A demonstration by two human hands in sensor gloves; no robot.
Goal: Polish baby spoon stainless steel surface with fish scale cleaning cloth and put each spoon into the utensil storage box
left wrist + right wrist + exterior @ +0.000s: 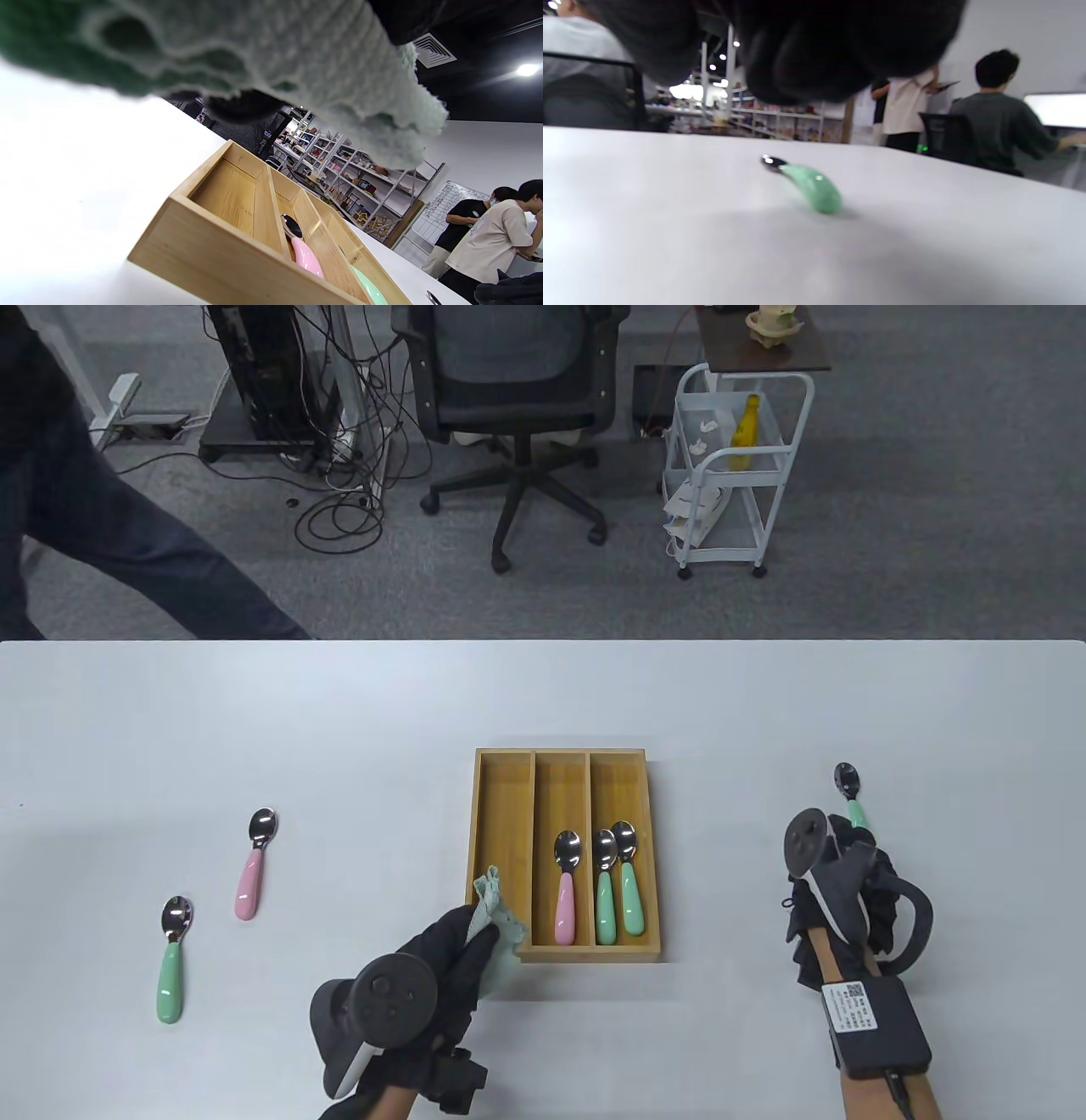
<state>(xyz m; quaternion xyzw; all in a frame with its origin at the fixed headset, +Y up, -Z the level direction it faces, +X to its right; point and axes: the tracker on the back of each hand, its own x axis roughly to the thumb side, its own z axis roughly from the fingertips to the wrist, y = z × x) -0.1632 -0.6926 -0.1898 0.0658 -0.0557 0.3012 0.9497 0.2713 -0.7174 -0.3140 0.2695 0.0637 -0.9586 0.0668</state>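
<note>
The left hand (441, 963) pinches the pale green cleaning cloth (495, 912) in curled fingers just beside the near-left corner of the wooden storage box (506, 848), at about 7 o'clock from the box's middle. In the box lie three spoons: a pink-handled spoon (565, 891) in the middle compartment and two green-handled spoons (618, 886) side by side in the right one (the left compartment holds none). The right hand (836, 891) hangs above the table (543, 704) at 3 o'clock from the box, holding nothing; whether its fingers are curled or straight, I cannot tell. A green spoon (810, 186) lies on the table just past it, untouched. At 9 o'clock, well apart from the box, lie a pink spoon (254, 865) and another green one (172, 960).
</note>
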